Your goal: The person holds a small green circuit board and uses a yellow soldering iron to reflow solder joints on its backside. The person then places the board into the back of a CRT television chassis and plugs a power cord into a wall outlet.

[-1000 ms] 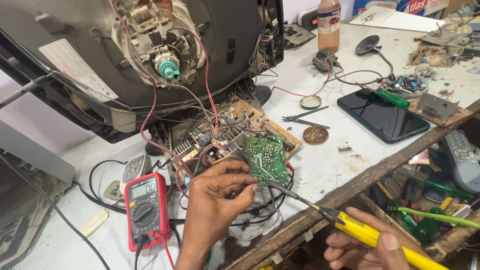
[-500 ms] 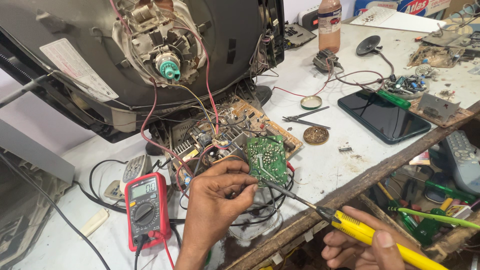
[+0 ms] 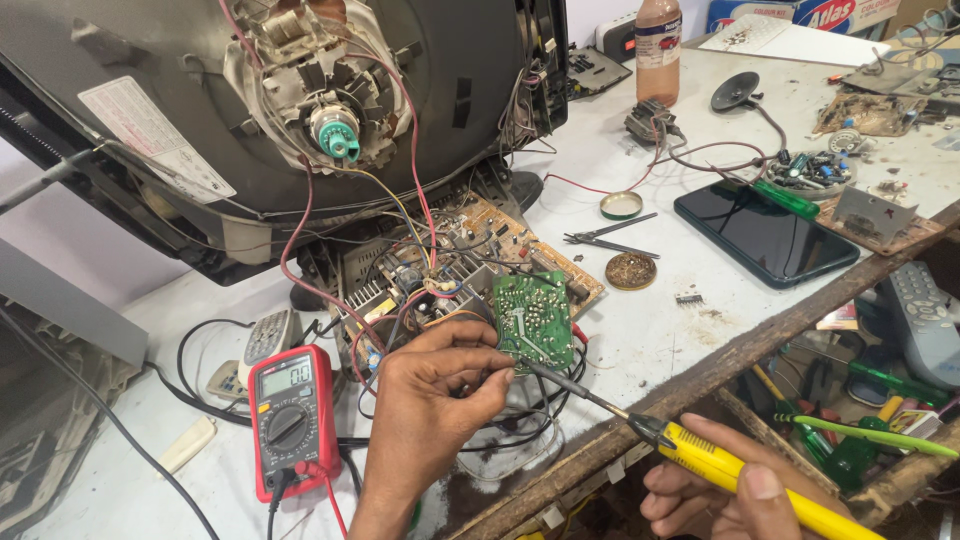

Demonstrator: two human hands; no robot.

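My left hand (image 3: 430, 410) pinches the lower left edge of a small green circuit board (image 3: 535, 320), holding it tilted up over a larger brown circuit board (image 3: 470, 255). In my right hand (image 3: 725, 495), at the bottom right, lies a yellow-handled soldering iron (image 3: 735, 470). Its dark metal tip (image 3: 535, 368) touches the lower part of the green board. Red, black and yellow wires run from the boards up to the neck of an opened picture-tube television (image 3: 300, 110) lying behind them.
A red multimeter (image 3: 290, 420) with leads lies left of my left hand, a remote (image 3: 268, 338) behind it. Tweezers (image 3: 605, 235), a round tin (image 3: 630, 270), a dark tablet (image 3: 765, 232), a brown bottle (image 3: 658, 50) and loose parts sit on the white bench. The wooden bench edge (image 3: 700, 375) runs diagonally.
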